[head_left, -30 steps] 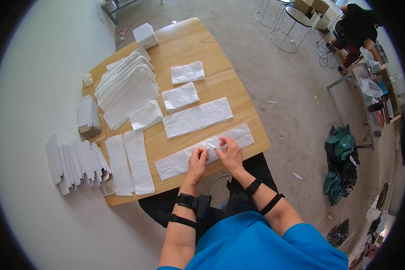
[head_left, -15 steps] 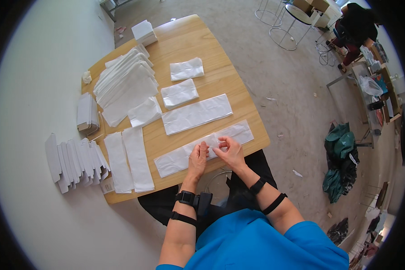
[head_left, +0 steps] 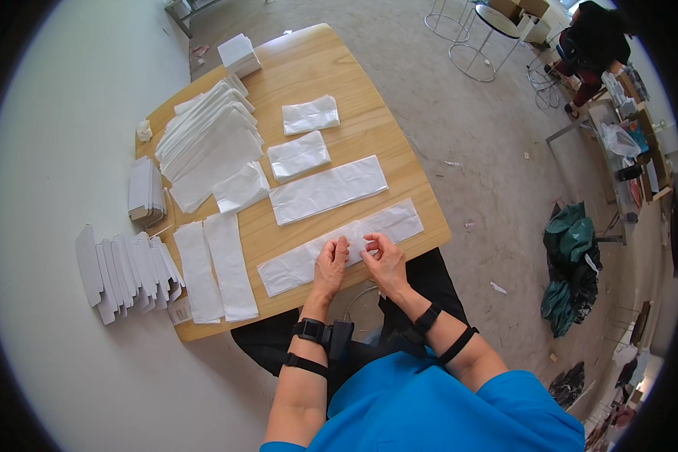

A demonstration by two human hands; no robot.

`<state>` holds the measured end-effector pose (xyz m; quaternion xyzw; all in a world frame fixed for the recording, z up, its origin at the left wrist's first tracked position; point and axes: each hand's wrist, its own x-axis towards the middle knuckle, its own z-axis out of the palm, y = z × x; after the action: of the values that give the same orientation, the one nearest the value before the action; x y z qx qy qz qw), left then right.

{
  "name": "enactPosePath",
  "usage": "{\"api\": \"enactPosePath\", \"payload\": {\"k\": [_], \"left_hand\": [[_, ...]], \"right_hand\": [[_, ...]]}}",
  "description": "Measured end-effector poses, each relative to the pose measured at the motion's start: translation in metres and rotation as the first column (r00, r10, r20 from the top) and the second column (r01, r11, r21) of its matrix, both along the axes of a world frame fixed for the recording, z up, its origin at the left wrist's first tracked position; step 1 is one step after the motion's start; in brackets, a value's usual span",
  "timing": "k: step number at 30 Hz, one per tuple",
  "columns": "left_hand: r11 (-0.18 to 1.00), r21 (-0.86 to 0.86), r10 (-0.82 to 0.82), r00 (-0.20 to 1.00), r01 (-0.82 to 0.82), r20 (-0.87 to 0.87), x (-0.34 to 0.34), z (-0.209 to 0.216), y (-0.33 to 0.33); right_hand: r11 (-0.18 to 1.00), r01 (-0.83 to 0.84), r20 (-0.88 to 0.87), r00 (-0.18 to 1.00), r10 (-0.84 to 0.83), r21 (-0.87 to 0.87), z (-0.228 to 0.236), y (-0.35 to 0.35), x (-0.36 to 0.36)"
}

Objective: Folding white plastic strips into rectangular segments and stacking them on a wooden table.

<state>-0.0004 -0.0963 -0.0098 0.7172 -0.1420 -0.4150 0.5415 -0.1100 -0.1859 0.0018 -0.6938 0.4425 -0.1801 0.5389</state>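
Observation:
A long, flat white strip of thin, creased sheet (head_left: 290, 273), like a folded plastic bag, lies along the table's near edge. Over its middle, my left hand (head_left: 331, 267) has its fingers curled together. Close to its right, my right hand (head_left: 385, 264) bends its thumb and forefinger into a pinch. Anything between the fingertips is too small or too see-through to name. A second folded white strip (head_left: 329, 190) lies just beyond, and past it are two shorter folded white pieces (head_left: 299, 155). Two more long white strips (head_left: 231, 265) lie side by side at the table's left.
On the wooden table (head_left: 377, 98) a fanned stack of white sheets (head_left: 215, 143) spreads at the far left. White box stacks (head_left: 145, 188) stand by the wall, with a row of flat white cartons (head_left: 128, 271) nearer. Dark green bags (head_left: 569, 233) lie on the floor; a person (head_left: 597, 41) sits far right.
My right thumb and forefinger have drawn closer together, and that hand has shifted slightly. My left hand stays nearly in place. The sheets on the table have not visibly moved.

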Motion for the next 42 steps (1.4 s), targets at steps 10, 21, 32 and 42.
{"api": "enactPosePath", "payload": {"k": [10, 21, 32, 42], "left_hand": [[0.999, -0.053, 0.003, 1.0, -0.003, -0.015, -0.004, -0.011, -0.002], [0.997, -0.036, 0.07, 0.997, -0.071, -0.034, -0.001, -0.021, 0.003], [0.997, -0.047, 0.067, 0.998, -0.068, -0.021, -0.005, -0.009, -0.003], [0.998, -0.04, 0.056, 0.994, -0.052, 0.094, -0.003, -0.017, 0.003]], "right_hand": [[0.994, -0.079, 0.038, 0.996, 0.082, -0.074, 0.002, 0.0, 0.012], [1.0, 0.017, 0.003, 1.0, -0.017, -0.024, -0.01, -0.007, 0.001], [0.993, -0.035, 0.032, 0.999, 0.039, -0.115, -0.004, -0.007, 0.016], [0.997, -0.054, 0.056, 0.997, 0.057, -0.052, 0.001, -0.003, 0.016]]}}
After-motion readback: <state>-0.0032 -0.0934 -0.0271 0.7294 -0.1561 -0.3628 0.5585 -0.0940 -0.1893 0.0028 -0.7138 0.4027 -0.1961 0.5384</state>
